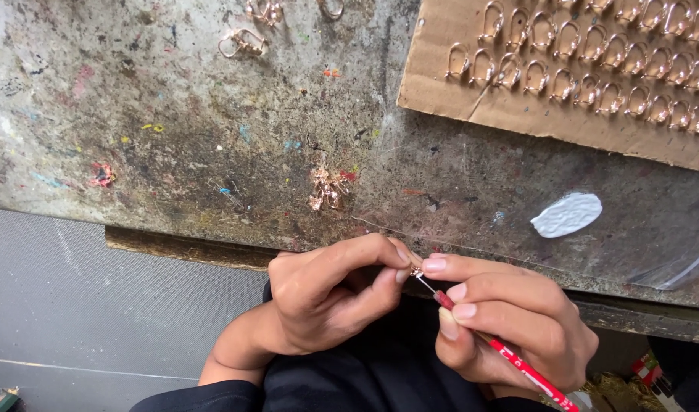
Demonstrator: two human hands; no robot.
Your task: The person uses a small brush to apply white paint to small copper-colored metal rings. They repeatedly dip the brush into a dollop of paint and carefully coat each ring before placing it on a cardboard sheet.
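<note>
Pinching a tiny metal piece (417, 271) at lower centre, our left hand (326, 294) meets our right hand (510, 324), clamped on a red tool (517, 365). Beyond, a small gold cluster (326, 188) lies on the workbench (174, 137); upper right, cardboard (456, 99) carries rows of gold hooks (594, 61).

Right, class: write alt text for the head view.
Two hands meet at a bench edge: the left hand pinches a tiny metal piece, the right hand works it with a red tool. Gold hooks line cardboard above.
</note>
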